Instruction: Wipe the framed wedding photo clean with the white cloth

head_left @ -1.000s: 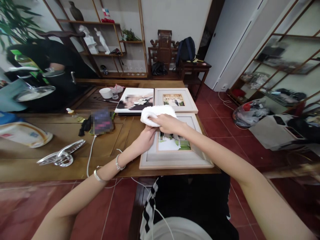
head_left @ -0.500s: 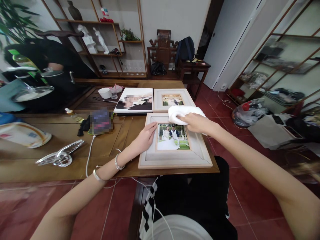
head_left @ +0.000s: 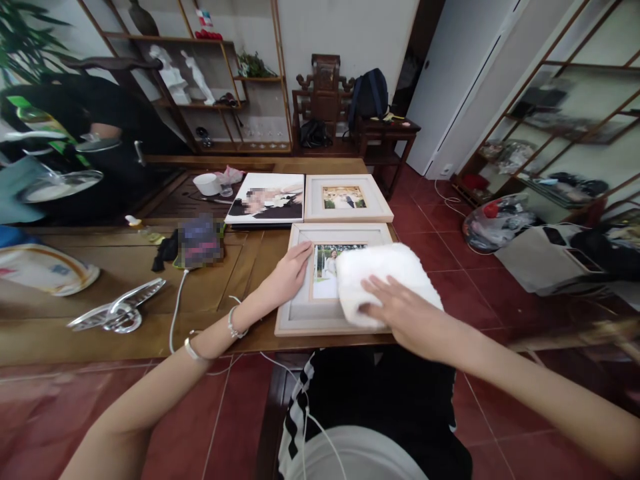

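The right hand [head_left: 400,313] grips a folded white cloth [head_left: 395,267], with the fingers bent over its upper face. The cloth lies over the right part of the near picture frame [head_left: 310,320], covering the right portion of the framed photo and the right-hand border.

The left hand [head_left: 290,273] rests at the left rim of the same frame, with its fingers extended, side by side, and the fingertips near the upper left corner of the photo. The underside of this hand is hidden, so it cannot be told whether the thumb clamps the frame edge. A beaded bracelet [head_left: 234,323] and a plain bangle [head_left: 193,350] encircle the left arm.

The near frame lies flat, face up, by the front edge of the wooden table [head_left: 250,250]. Directly behind it lies the far picture frame [head_left: 345,213], also face up. A photo panel [head_left: 273,197] adjoins the far frame on its left side.

Farther left on the table are a blurred-out pouch [head_left: 200,241] with a white cable [head_left: 175,310] running toward the front edge, a shiny metal ornament [head_left: 120,310], a small bottle [head_left: 145,230] and a white cup [head_left: 207,183]. A carved chair [head_left: 327,100] and a dark backpack [head_left: 371,100] stand beyond the table.
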A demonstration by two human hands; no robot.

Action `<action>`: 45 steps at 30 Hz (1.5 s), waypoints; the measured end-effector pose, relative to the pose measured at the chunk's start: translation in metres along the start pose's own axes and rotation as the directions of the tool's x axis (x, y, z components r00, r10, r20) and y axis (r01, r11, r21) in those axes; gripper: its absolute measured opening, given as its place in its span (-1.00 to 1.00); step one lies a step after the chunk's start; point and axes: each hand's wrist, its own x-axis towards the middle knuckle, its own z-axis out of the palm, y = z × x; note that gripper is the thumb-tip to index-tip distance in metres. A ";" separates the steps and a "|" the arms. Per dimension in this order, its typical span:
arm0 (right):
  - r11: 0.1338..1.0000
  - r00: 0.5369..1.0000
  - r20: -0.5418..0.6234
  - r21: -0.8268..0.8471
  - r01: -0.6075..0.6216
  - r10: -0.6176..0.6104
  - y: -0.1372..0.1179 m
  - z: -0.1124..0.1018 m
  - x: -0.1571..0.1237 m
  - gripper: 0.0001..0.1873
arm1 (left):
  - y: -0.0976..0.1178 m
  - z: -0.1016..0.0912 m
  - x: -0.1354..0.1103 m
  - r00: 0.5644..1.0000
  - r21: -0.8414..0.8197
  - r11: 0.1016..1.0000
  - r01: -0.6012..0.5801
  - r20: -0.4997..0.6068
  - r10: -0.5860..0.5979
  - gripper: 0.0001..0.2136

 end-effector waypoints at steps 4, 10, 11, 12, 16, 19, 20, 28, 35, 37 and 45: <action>0.978 0.995 0.025 0.191 0.087 -0.093 -0.040 -0.013 -0.027 -0.25 | -0.001 0.000 -0.001 1.000 0.000 1.000 0.002 0.013 -0.002 -0.58; 0.989 0.994 -0.109 0.143 0.046 -0.030 -0.025 0.010 -0.002 -0.23 | -0.001 0.001 -0.002 1.000 -0.002 1.000 -0.004 0.020 0.004 -0.58; 0.994 0.990 -0.140 0.106 0.014 0.001 -0.014 0.014 0.007 -0.25 | -0.001 0.001 -0.002 1.000 -0.002 1.000 -0.006 0.018 0.006 -0.58; 0.998 0.985 -0.171 0.067 -0.023 0.034 -0.002 0.018 0.016 -0.27 | -0.001 0.002 -0.002 1.000 -0.003 1.000 -0.007 0.014 0.007 -0.59; 0.986 0.937 -0.326 -0.068 -0.153 0.123 0.045 0.018 0.057 -0.34 | -0.001 0.000 -0.001 1.000 -0.010 1.000 -0.012 0.013 0.012 -0.60; 0.966 0.916 -0.362 -0.119 -0.230 0.174 0.067 0.012 0.081 -0.32 | -0.001 -0.003 0.000 0.999 -0.008 1.000 -0.020 0.031 0.020 -0.60; 0.963 0.921 -0.343 -0.127 -0.240 0.184 0.069 0.011 0.086 -0.32 | -0.001 -0.004 0.001 0.999 -0.006 1.000 -0.022 0.037 0.023 -0.60; 0.991 0.988 -0.103 -0.065 -0.121 0.114 0.027 0.014 0.049 -0.32 | -0.001 -0.003 0.001 0.999 0.026 0.999 -0.037 0.031 0.036 -0.60; 0.988 0.999 0.046 0.157 0.004 -0.011 -0.029 -0.006 -0.021 -0.21 | -0.001 -0.003 0.000 0.999 0.008 1.000 -0.019 0.047 0.018 -0.58; 0.979 0.999 0.039 0.203 0.028 -0.036 -0.037 -0.008 -0.027 -0.21 | -0.001 -0.002 0.000 0.999 0.003 1.000 -0.018 0.045 0.018 -0.58; 0.987 0.980 -0.180 0.147 -0.064 0.090 0.003 0.015 0.025 -0.23 | -0.001 -0.004 -0.001 0.998 0.019 0.999 -0.028 0.049 0.027 -0.58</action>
